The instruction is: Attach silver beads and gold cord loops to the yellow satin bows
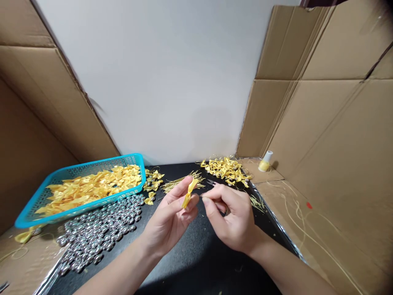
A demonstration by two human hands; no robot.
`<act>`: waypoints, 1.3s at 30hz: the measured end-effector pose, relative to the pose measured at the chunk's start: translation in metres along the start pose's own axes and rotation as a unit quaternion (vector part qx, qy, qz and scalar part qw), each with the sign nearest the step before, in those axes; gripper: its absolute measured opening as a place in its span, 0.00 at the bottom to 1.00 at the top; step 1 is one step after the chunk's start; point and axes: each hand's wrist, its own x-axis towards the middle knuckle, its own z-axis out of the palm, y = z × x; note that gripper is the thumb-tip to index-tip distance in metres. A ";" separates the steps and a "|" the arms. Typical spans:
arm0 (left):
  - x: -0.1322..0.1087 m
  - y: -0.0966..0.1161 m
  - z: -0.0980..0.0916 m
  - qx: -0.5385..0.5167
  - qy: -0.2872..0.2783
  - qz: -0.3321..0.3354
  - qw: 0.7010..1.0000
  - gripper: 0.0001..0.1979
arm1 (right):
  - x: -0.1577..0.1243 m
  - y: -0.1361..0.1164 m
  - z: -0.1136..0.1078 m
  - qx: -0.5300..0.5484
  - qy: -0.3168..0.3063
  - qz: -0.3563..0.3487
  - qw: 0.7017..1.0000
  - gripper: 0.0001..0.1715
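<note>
My left hand pinches a small yellow ribbon bow between thumb and fingers, raised over the black tabletop. Close beside it, my right hand is closed with thumb and forefinger pressed together. Something thin seems to run from that pinch toward the bow, too fine to make out. The pointed metal tips of a cutting tool show just behind my right hand; whether the hand holds it is hidden. Behind the bow lies a bundle of thin gold ties.
On the left stands a blue plastic basket of yellow bows. Shiny silver beads spread in front of it. More bows with beads lie at the back right, near a yellow thread spool. Cardboard panels flank both sides.
</note>
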 end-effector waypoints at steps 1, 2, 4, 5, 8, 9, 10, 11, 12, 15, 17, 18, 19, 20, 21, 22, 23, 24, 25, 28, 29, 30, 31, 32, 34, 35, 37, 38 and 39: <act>0.000 0.000 0.000 -0.004 0.000 0.000 1.000 0.17 | 0.000 0.000 0.000 0.001 0.000 0.001 1.000 0.08; 0.000 0.000 0.000 -0.005 0.000 0.001 1.000 0.17 | 0.000 0.000 0.001 0.001 0.001 0.002 1.000 0.08; 0.000 -0.001 -0.001 -0.005 -0.002 0.001 1.000 0.16 | 0.000 -0.001 0.001 -0.001 0.002 0.001 1.000 0.08; 0.000 -0.001 -0.001 -0.004 -0.004 0.001 1.000 0.16 | 0.000 -0.001 0.001 -0.002 0.003 0.000 1.000 0.08; 0.000 -0.001 -0.001 -0.001 -0.008 0.002 1.000 0.17 | -0.001 -0.002 0.001 -0.005 0.005 -0.003 1.000 0.09; 0.000 -0.001 -0.001 -0.001 -0.008 0.002 1.000 0.17 | -0.001 -0.002 0.000 -0.005 0.004 -0.003 1.000 0.08; 0.000 -0.001 -0.001 0.000 -0.007 0.002 1.000 0.17 | -0.001 -0.002 0.000 -0.004 0.004 -0.004 1.000 0.08; 0.000 -0.001 -0.001 0.000 -0.004 0.002 1.000 0.17 | -0.001 -0.002 0.000 -0.004 0.005 -0.005 1.000 0.08; 0.000 0.000 -0.001 0.001 -0.002 0.002 1.000 0.17 | 0.000 -0.002 0.000 -0.003 0.005 -0.005 1.000 0.08; 0.000 0.000 -0.001 0.004 0.001 0.004 1.000 0.17 | 0.000 -0.002 0.000 -0.003 0.007 -0.007 1.000 0.08; -0.001 0.000 -0.001 0.007 -0.001 0.004 1.000 0.17 | 0.000 -0.002 0.001 -0.003 0.006 -0.005 1.000 0.08; -0.001 0.000 -0.001 0.008 -0.001 0.003 1.000 0.17 | 0.000 -0.002 0.001 -0.003 0.005 -0.005 1.000 0.08; -0.001 0.000 -0.001 0.009 0.000 0.002 1.000 0.17 | 0.000 -0.002 0.001 -0.003 0.004 -0.005 1.000 0.08; -0.001 0.000 -0.001 0.012 0.002 0.002 1.000 0.16 | 0.000 -0.002 0.000 -0.003 0.004 -0.004 1.000 0.09; -0.001 -0.001 -0.001 0.014 0.005 0.002 1.000 0.16 | -0.001 -0.003 0.000 -0.004 0.003 -0.005 1.000 0.09; -0.001 -0.001 -0.001 0.017 0.009 0.003 1.000 0.16 | -0.001 -0.003 0.000 -0.004 0.003 -0.005 1.000 0.09; -0.001 -0.001 -0.002 0.020 0.013 0.003 1.000 0.16 | -0.002 -0.003 0.000 -0.005 0.004 -0.005 1.000 0.09; -0.001 -0.001 -0.002 0.022 0.015 0.004 1.000 0.16 | -0.002 -0.003 0.001 -0.004 0.003 -0.005 1.000 0.09; -0.001 -0.002 -0.003 0.023 0.017 0.004 1.000 0.16 | -0.003 -0.003 0.001 -0.004 0.003 -0.005 1.000 0.08; -0.002 -0.003 -0.004 0.026 0.016 0.002 1.000 0.16 | -0.003 -0.003 0.002 -0.003 0.001 -0.005 1.000 0.08; -0.002 -0.003 -0.004 0.028 0.017 0.002 0.999 0.16 | -0.004 -0.003 0.002 -0.003 0.002 -0.006 1.000 0.08; -0.002 -0.004 -0.004 0.031 0.018 0.003 0.999 0.16 | -0.003 -0.003 0.002 -0.003 0.004 -0.006 1.000 0.08; -0.002 -0.004 -0.004 0.034 0.020 0.004 0.999 0.16 | -0.003 -0.002 0.002 -0.004 0.006 -0.008 1.000 0.08; -0.002 -0.004 -0.004 0.039 0.022 0.006 0.999 0.16 | -0.003 -0.002 0.003 -0.005 0.007 -0.009 1.000 0.08; -0.002 -0.004 -0.004 0.050 0.026 0.012 0.998 0.15 | -0.003 -0.003 0.003 -0.009 0.010 -0.011 1.000 0.08; -0.002 -0.004 -0.005 0.056 0.028 0.015 0.998 0.15 | -0.003 -0.003 0.003 -0.011 0.011 -0.012 1.000 0.08; -0.001 -0.004 -0.007 0.067 0.031 0.020 0.997 0.15 | -0.003 -0.004 0.003 -0.013 0.013 -0.014 1.000 0.09; -0.002 -0.004 -0.008 0.072 0.032 0.022 0.997 0.16 | -0.003 -0.004 0.003 -0.014 0.015 -0.014 1.000 0.09; -0.002 -0.004 -0.009 0.077 0.033 0.023 0.996 0.16 | -0.004 -0.004 0.003 -0.014 0.015 -0.014 1.000 0.09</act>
